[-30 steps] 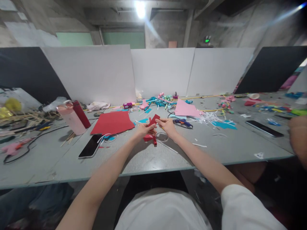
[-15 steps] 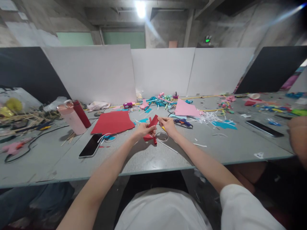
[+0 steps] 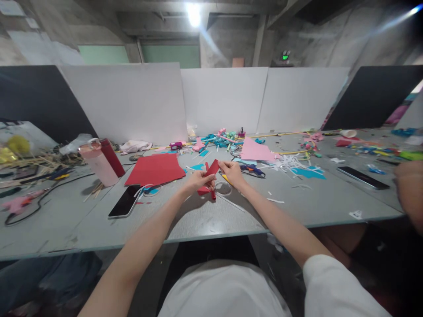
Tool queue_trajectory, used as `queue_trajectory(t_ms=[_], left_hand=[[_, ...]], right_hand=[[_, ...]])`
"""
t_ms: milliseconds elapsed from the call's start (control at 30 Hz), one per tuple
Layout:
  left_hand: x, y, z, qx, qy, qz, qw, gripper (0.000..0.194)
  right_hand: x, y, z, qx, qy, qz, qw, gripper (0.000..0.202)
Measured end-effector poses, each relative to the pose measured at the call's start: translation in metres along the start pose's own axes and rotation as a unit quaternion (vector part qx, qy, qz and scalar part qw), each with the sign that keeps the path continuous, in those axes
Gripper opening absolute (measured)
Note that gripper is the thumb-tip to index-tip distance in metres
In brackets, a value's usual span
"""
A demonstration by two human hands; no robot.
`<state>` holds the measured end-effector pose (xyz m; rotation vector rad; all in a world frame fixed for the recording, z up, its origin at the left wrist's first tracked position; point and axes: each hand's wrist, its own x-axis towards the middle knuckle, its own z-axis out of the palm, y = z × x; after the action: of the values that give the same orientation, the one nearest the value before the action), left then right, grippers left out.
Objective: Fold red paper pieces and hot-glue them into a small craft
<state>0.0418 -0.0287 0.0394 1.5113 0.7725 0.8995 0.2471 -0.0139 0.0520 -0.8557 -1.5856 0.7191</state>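
A small strip of red paper (image 3: 213, 167) is held between both hands above the table. My left hand (image 3: 199, 179) pinches its lower left part, while the fingers of my right hand (image 3: 231, 172) close on its upper right corner. Just below the hands are more red pieces, among them a rolled red tube (image 3: 213, 194); whether my left hand also holds them I cannot tell. Beside them lies a pale ring (image 3: 224, 188). To the left a large red sheet (image 3: 155, 169) rests flat.
Left are a phone (image 3: 124, 201), a pink bottle (image 3: 99, 164) and a red bottle (image 3: 112, 157). A blue glue gun (image 3: 253, 170), pink paper (image 3: 256, 150) and white scraps lie right. Another phone (image 3: 363, 177) is near a person's arm at the far right.
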Motion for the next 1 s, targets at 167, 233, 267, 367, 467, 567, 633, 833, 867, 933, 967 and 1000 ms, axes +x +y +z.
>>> queue_trajectory(t_ms=[167,233,267,367,467,567,633,833,867,933,967,1000], left_hand=[[0.004,-0.004,-0.001,-0.015,0.008,-0.007,1.0,0.063],[0.005,-0.005,-0.001,-0.005,0.009,-0.009,1.0,0.063],[0.005,-0.006,-0.001,0.002,0.01,-0.006,1.0,0.063],[0.005,-0.006,-0.001,0.02,0.014,0.011,1.0,0.065],[0.005,-0.006,-0.002,0.031,0.017,0.03,0.999,0.064],[0.006,-0.007,-0.002,0.027,0.022,0.039,0.999,0.063],[0.008,-0.008,-0.002,0.014,0.024,0.035,0.999,0.064],[0.01,-0.01,-0.003,0.008,0.015,0.047,0.999,0.068],[0.01,-0.011,-0.003,0.01,0.018,0.05,0.999,0.068],[0.01,-0.012,-0.004,0.014,0.026,0.051,0.998,0.068],[0.01,-0.012,-0.004,0.016,0.03,0.051,0.998,0.069],[0.01,-0.012,-0.005,0.017,0.032,0.051,0.998,0.069]], right_hand=[[0.003,0.002,-0.001,-0.005,0.072,-0.004,0.997,0.07],[0.004,0.004,-0.001,-0.006,0.084,-0.003,0.996,0.071],[0.004,0.004,0.0,-0.006,0.087,-0.004,0.996,0.071],[0.002,0.002,0.002,0.002,0.087,-0.004,0.996,0.07],[0.0,-0.001,0.005,-0.004,0.035,0.014,0.999,0.071],[-0.002,-0.004,0.007,-0.017,-0.019,0.025,0.999,0.073],[-0.002,-0.004,0.007,-0.016,-0.01,0.027,0.999,0.072],[-0.002,-0.002,0.006,-0.015,0.03,0.021,0.999,0.071],[-0.003,-0.002,0.007,-0.015,0.024,0.025,0.999,0.071],[-0.003,-0.002,0.009,-0.016,-0.006,0.039,0.999,0.07],[-0.003,-0.002,0.01,-0.015,-0.026,0.048,0.998,0.069],[-0.003,-0.002,0.011,-0.015,-0.045,0.057,0.997,0.069]])
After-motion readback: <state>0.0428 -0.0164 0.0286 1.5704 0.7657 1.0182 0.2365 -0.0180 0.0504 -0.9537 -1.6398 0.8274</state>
